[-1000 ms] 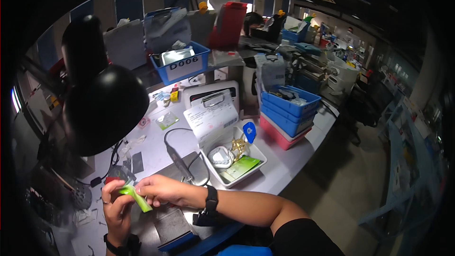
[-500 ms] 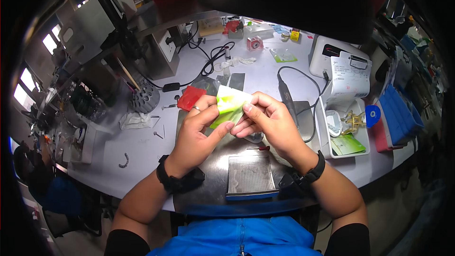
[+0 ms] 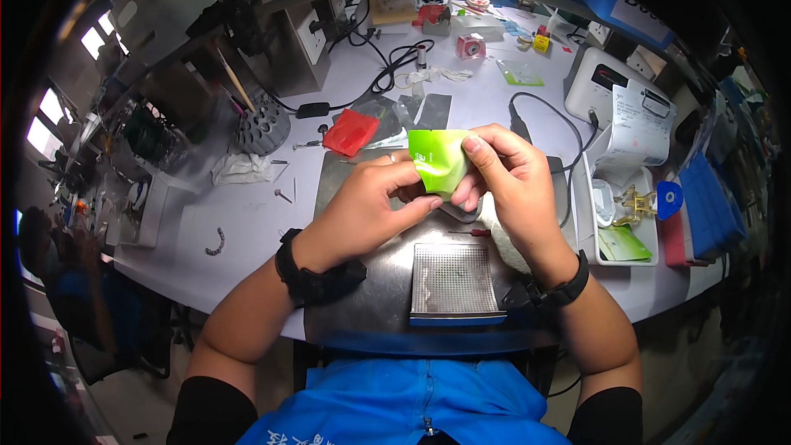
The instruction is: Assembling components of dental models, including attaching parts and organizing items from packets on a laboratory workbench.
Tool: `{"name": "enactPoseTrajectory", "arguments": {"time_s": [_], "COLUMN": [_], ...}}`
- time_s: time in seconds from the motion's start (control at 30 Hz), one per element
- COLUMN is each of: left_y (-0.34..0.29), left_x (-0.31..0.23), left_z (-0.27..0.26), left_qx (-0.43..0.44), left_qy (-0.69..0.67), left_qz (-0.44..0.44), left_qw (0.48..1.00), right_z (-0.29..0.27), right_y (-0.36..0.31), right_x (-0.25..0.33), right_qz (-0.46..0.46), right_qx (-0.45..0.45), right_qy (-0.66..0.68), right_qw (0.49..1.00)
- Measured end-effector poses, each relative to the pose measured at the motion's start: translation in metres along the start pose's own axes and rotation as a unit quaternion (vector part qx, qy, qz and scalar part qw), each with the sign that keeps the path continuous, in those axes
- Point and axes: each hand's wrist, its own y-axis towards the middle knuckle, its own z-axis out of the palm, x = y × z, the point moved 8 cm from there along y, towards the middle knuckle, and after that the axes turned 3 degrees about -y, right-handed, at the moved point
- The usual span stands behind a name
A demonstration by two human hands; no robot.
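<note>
Between both hands, above the metal work plate (image 3: 362,280), I hold a small green-and-white packet (image 3: 438,166). My left hand (image 3: 360,199) grips its left and lower edge, thumb in front and fingers behind. My right hand (image 3: 517,185) pinches the packet's right side between thumb and fingers. The packet's green face is turned toward me and bulges a little; what is inside does not show. Below the hands lies a perforated metal tray (image 3: 455,278) with a blue front edge. A small red-handled tool (image 3: 471,233) rests just beyond it.
Left of the hands are a red pouch (image 3: 352,133), a grey round tool holder (image 3: 263,125) and crumpled tissue (image 3: 241,169). To the right stands a white bin (image 3: 624,260) containing a gold-coloured frame (image 3: 636,205) and another green packet. A black cable (image 3: 566,122) loops beside a white device (image 3: 595,86).
The packet has turned so that more of its green face shows, and its pale side shows less. Both hands still hold it. The whole view has shifted slightly.
</note>
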Motion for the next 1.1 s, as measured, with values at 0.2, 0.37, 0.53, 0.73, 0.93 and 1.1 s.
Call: {"name": "enactPoseTrajectory", "arguments": {"time_s": [0.2,0.37,0.53,0.73,0.93,1.1], "left_y": [-0.007,-0.004,-0.005,-0.004,-0.003,-0.004], "left_x": [0.041,0.044,0.048,0.056,0.057,0.057], "left_z": [0.008,0.004,-0.005,-0.014,-0.015,-0.014], "left_qx": [0.036,0.079,0.081,0.071,0.100,0.096], "left_qy": [-0.216,-0.252,-0.239,-0.180,0.048,0.038], "left_qz": [-0.202,-0.253,-0.280,-0.279,-0.216,-0.207], "left_qw": [0.955,0.931,0.926,0.941,0.970,0.973], "right_z": [0.010,0.004,0.003,-0.012,-0.016,-0.018], "right_y": [0.001,0.002,0.002,0.006,0.008,0.009], "right_x": [-0.013,-0.015,-0.005,-0.012,-0.019,-0.022], "right_qz": [0.052,0.031,-0.021,-0.004,0.011,0.012], "right_qx": [0.008,0.030,0.003,-0.017,-0.022,-0.020], "right_qy": [0.006,-0.090,-0.192,-0.205,-0.215,-0.227], "right_qw": [0.999,0.995,0.981,0.979,0.976,0.974]}}
